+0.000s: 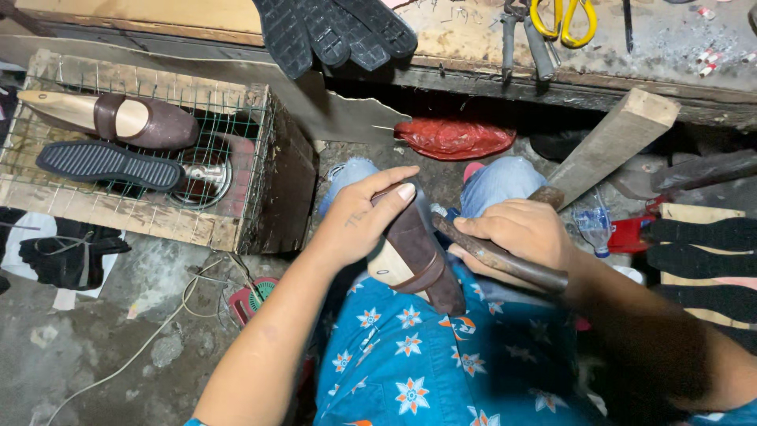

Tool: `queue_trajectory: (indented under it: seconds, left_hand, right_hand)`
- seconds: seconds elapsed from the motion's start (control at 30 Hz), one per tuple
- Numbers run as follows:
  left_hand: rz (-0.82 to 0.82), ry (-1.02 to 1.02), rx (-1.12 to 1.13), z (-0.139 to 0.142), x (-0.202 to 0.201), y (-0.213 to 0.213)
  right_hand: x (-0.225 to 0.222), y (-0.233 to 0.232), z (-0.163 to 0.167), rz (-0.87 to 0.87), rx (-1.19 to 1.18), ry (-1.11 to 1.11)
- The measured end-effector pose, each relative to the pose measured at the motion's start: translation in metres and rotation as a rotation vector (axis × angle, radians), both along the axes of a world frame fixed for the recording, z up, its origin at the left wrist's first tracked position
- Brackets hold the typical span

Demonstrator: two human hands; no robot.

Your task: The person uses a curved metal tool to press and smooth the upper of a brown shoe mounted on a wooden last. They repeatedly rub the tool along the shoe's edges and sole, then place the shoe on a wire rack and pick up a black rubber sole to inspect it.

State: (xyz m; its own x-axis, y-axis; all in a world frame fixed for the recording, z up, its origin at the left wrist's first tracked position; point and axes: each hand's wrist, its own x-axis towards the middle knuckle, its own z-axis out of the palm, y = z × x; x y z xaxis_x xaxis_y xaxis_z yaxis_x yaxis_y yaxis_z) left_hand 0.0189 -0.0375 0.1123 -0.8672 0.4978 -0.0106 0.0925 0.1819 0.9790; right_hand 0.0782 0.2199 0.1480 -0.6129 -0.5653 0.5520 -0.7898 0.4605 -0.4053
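Note:
My left hand [364, 217] grips a brown leather shoe upper [418, 256] stretched over a pale wooden last, held over my lap with the heel end toward me. My right hand [520, 237] is closed around the dark handle of a metal tool [505, 260], whose far end rests against the shoe's side. Both hands sit close together above my knees in blue jeans.
A wire-topped wooden crate [236, 229] at left carries another brown shoe on a last [118, 118] and a black sole [110, 162]. Black soles [331, 31], pliers and yellow-handled scissors [561, 20] lie on the bench ahead. A wooden plank [615, 142] leans at right; a red bag [453, 138] lies underneath.

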Motion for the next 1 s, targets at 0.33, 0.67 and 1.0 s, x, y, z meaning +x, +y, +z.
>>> queue_trajectory:
  seconds: [0.33,0.67,1.0]
  left_hand:
    - [-0.282,0.074,-0.035,0.011,-0.023,0.003]
    - [-0.169,0.144,-0.169,0.025,-0.012,0.025]
    - [-0.139,0.237,-0.220,0.019,-0.003,0.029]
  right_hand:
    - [-0.019,0.005,0.013,0.112,0.110,0.069]
    - [-0.017,0.012,0.024,0.163,0.178,0.031]
    - [-0.013,0.009,0.017,0.225,0.360,0.031]
